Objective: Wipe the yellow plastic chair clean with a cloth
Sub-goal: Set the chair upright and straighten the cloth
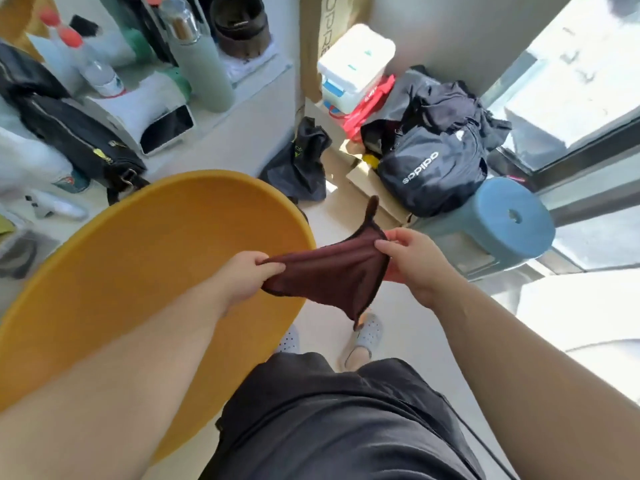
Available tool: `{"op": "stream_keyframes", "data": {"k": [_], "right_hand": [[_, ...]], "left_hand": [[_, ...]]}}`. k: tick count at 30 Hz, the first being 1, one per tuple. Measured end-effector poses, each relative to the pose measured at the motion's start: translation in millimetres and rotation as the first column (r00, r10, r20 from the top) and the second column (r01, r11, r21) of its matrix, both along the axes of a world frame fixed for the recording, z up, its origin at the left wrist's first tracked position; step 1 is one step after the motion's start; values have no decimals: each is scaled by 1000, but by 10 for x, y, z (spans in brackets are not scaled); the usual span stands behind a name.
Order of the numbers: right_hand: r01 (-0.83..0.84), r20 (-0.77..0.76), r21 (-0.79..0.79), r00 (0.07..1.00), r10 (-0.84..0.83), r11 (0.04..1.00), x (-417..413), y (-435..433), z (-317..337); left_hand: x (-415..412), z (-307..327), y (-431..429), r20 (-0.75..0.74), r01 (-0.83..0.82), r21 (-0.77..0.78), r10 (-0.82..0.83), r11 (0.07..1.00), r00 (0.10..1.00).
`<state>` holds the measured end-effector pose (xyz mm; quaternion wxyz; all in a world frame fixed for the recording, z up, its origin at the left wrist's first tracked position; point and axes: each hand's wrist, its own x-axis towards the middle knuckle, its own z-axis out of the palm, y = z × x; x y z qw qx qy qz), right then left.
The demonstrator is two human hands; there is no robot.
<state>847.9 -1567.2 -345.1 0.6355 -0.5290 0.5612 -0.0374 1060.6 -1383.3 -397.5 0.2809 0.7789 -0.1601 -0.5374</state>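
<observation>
Left hand (247, 275) and right hand (412, 259) each pinch the maroon cloth (329, 271); yellow chair (156, 258) beside it.

**Crowded surface, cluttered floor**

The white surface (221, 123) carries a pale green bottle (204, 64), a clear bottle with a red cap (93, 64), a black zip bag (79, 140) and a dark-screened phone (168, 130). On the pale floor (322, 327), a crumpled black plastic bag (301, 161) lies just beyond the yellow chair (156, 258). A blue stool (509, 220) stands beside a black backpack (433, 168), which rests on flattened cardboard (367, 181).
</observation>
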Motion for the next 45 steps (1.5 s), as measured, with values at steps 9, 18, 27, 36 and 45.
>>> {"op": "stream_keyframes", "data": {"k": [9, 18, 27, 36, 45], "right_hand": [[216, -102, 11, 972, -214, 976, -1171, -96, -55], [153, -154, 62, 978, -142, 986, -2434, -592, -510], [352, 70, 98, 931, -359, 931, -3725, -1617, -507], [585, 57, -24, 810, -583, 810, -4460, -2208, -444], [553, 42, -34, 833, -551, 833, -4470, -2651, -273]], "left_hand": [[-798, 154, -718, -175, 51, -124, -72, 991, 982], [-2359, 490, -2009, -123, 253, -239, -287, 938, 950], [-3597, 740, -2961, -483, -61, -292, -92, 955, 871], [-3814, 417, -3459, 69, 160, 31, -162, 987, 984], [-4220, 14, -4174, -19, 424, 13, -424, 906, 906]]}}
